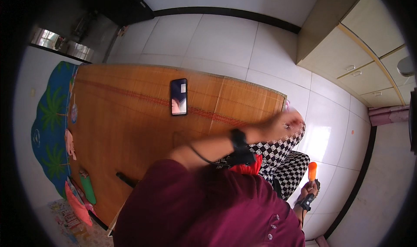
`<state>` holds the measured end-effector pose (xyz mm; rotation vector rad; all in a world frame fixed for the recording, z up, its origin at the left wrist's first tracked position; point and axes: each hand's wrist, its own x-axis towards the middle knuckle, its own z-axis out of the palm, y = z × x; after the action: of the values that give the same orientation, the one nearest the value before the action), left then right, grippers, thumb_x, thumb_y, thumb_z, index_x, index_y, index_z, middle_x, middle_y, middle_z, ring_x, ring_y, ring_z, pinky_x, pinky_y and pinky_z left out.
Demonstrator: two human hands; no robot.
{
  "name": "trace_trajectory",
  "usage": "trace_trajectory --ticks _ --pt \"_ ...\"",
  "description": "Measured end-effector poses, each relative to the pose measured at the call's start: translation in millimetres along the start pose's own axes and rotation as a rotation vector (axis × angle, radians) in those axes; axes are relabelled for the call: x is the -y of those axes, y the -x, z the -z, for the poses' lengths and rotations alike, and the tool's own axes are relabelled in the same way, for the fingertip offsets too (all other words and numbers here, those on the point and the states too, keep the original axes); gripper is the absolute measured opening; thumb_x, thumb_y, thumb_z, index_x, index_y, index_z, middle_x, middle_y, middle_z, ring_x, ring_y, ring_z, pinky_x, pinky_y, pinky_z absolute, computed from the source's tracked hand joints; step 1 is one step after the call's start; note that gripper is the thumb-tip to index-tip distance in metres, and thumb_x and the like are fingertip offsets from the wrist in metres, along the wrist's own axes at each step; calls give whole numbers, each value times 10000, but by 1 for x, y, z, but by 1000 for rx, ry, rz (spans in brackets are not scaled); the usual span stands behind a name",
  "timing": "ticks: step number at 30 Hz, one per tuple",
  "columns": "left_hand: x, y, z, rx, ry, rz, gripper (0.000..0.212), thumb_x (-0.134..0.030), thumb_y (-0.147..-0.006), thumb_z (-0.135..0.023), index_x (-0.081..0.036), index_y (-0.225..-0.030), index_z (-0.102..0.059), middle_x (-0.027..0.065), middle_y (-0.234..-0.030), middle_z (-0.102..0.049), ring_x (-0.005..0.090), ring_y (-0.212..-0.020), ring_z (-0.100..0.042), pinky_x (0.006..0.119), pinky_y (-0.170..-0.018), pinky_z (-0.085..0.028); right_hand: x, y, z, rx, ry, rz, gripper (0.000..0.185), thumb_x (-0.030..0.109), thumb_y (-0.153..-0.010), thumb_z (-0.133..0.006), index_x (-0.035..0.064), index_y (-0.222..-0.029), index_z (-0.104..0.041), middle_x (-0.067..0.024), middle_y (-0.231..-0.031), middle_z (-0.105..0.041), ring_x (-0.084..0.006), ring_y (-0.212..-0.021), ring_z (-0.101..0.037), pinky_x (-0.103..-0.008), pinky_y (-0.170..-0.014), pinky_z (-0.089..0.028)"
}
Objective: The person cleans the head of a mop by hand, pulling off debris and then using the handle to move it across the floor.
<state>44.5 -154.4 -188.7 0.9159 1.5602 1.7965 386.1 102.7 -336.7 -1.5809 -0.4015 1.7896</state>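
Observation:
My left hand (290, 125), blurred, is over my knee in black-and-white checked trousers (275, 154); its fingers cannot be made out. A black strap with a cable runs round that wrist. My right hand (309, 191), also strapped at the wrist, is closed around the lower part of a slim object with a rounded orange end (312, 171), held out beyond my other leg. A red cloth (249, 165) lies at my lap. On the woven mat (130, 116) beside my left arm lies a smartphone (179, 97) with its screen lit.
White floor tiles (218, 42) run along the mat's far edge. A pale cabinet with drawers (355, 64) stands at upper right. Along the left side are a blue palm-tree panel (52, 123), a green item (87, 188) and a pink cushion-like item (77, 204). A dark rod-like thing (126, 180) is near my torso.

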Motion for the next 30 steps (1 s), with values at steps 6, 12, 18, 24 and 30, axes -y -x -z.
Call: trace_trajectory --ticks 6,12,18,24,30 --pt "31 146 211 -1102 -627 58 216 -151 -873 -525 -22 -1046 -500 63 -962 -574 137 -873 -551 257 -785 -439 -19 -117 118 310 72 -176 80 69 -821 -517 -5 -816 -488 -89 -693 -537 -193 -615 -562 -238 -566 -496" --pt "48 325 197 -1419 -893 397 420 -196 -874 -493 -5 -1233 -386 192 -1204 -465 268 -1085 -474 365 -924 -369 -35 -17 -8 77 302 -12 128 92 -841 -473 -33 -845 -495 -71 -682 -493 -159 -604 -507 -212 -526 -442" --pt "59 293 151 -1065 -1216 625 697 -336 -808 -572 -28 -1331 -230 223 -1368 -244 366 -1274 -216 497 -1021 -187 -30 -15 -6 65 265 23 121 96 -845 -470 -17 -817 -504 -34 -635 -433 -124 -535 -425 -200 -467 -362" --pt "67 254 151 -1185 -1183 720 871 -401 -736 -648 -29 -1351 -156 203 -1386 -213 331 -1301 -168 536 -1035 -103 -31 -50 22 85 277 26 125 100 -849 -467 -1 -789 -512 2 -589 -374 -89 -467 -343 -187 -409 -283" --pt "75 251 148 -1161 -1223 787 849 -386 -744 -645 -51 -1354 -158 182 -1377 -249 310 -1297 -190 537 -1039 -101 -32 -28 8 84 249 -44 186 112 -834 -503 81 -666 -430 34 -502 -322 -66 -370 -277 -168 -350 -266"
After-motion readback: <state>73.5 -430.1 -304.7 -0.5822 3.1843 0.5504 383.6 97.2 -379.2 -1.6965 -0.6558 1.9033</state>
